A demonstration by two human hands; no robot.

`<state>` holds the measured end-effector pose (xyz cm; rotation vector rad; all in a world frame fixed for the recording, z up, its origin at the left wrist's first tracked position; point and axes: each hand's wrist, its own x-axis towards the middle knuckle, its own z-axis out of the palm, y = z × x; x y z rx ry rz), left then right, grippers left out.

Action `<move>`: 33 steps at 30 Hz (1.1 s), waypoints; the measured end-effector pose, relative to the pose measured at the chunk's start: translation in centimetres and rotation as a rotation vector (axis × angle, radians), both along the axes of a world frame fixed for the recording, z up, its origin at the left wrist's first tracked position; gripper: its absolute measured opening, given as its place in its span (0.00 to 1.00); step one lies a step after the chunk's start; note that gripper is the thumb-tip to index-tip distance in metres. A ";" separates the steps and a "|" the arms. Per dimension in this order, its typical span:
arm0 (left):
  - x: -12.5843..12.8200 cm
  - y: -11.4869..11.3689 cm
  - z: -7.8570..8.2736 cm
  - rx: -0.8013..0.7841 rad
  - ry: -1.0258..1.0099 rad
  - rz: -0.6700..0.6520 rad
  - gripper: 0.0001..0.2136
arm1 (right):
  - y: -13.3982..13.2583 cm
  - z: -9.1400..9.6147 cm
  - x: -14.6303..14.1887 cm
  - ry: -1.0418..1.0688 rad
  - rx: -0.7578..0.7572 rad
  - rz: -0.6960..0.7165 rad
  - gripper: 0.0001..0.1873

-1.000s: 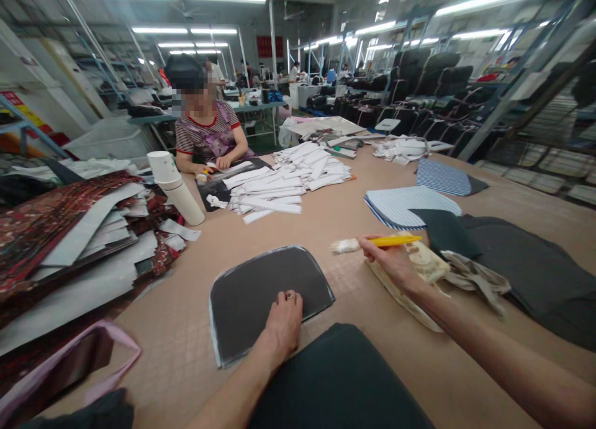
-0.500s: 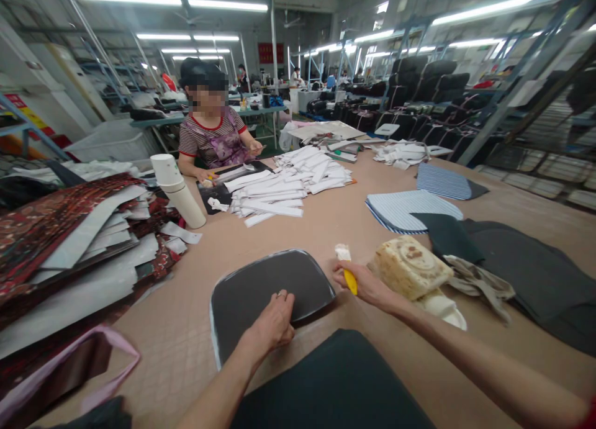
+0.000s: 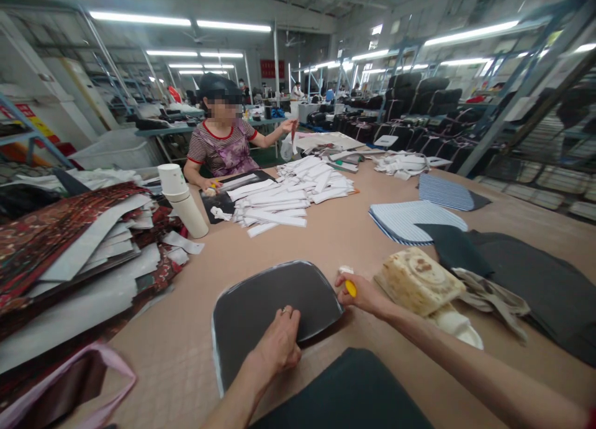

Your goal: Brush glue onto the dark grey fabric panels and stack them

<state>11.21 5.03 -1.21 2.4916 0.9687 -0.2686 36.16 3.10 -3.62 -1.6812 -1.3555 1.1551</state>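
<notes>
A dark grey, rounded leather panel [image 3: 261, 305] with a pale glued rim lies on the brown table [image 3: 326, 236] in front of me. My left hand [image 3: 279, 345] presses on its near edge with curled fingers; the edge there lifts slightly. My right hand [image 3: 361, 292] is closed round a yellow-handled brush [image 3: 349, 284], whose pale bristles touch the panel's right edge. Just right of that hand sits a glue-crusted tub [image 3: 419, 280] on a white dish.
A black piece [image 3: 344, 392] lies nearest me. Patterned and white sheets [image 3: 69, 243] are stacked left, beside a white flask [image 3: 184, 199]. A seated person [image 3: 221, 146] works across the table by white strips [image 3: 288, 193]. Striped panels [image 3: 414, 218] and dark fabric [image 3: 535, 280] lie right.
My right hand brought the brush from above the tub down to the panel's right edge. My left hand slid to the panel's near edge and curled. The person opposite raised an arm.
</notes>
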 end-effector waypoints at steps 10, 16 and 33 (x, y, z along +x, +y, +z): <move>1.3 -0.8 -0.4 -0.080 0.031 0.213 0.41 | 0.2 1.7 -2.0 0.338 0.000 -0.052 0.18; 1.2 -0.9 -0.1 -0.009 0.008 0.208 0.31 | 0.9 2.4 -3.6 0.428 0.026 -0.041 0.17; 1.9 -1.3 0.1 -0.051 -0.133 0.475 0.23 | 1.5 4.1 -5.3 0.391 0.133 -0.070 0.15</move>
